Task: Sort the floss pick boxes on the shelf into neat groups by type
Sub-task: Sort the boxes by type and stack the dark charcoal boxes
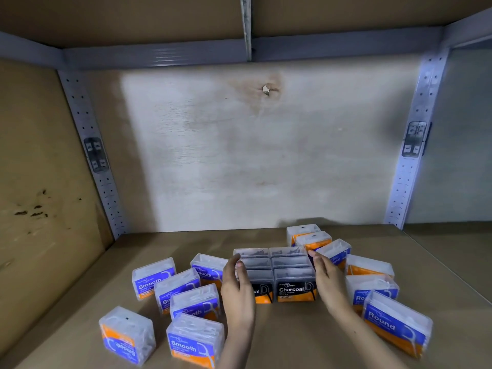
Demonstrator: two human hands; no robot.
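Hands, two, both spread with straight fingers and holding nothing. I log the left hand (237, 286) upright along the left side of the Charcoal boxes (295, 287) and the right hand (327, 278) along their right side. I cannot tell whether the palms press the boxes or stand just beside them.

Nearest, left: Smooth boxes (195, 339), six, blue and orange labels, loosely scattered on the shelf (292, 334). The front-left one (127, 335) has its label upside down to me. The rest face me at differing angles, some touching.

Nearest, right: Round boxes (396, 322), one large in front, turned at an angle, a second (371, 288) just behind it.

Middle: the Charcoal boxes, black and orange labels, stand as a tight block, two across and three deep, between the hands. The left hand partly covers the front-left label.

Farther, right: a blue-labelled box (335, 251) beside the right fingertips, and three orange-backed boxes (312, 239) whose type I cannot read.

Farthest: pale back panel (239, 155) between two perforated metal uprights (87, 145).
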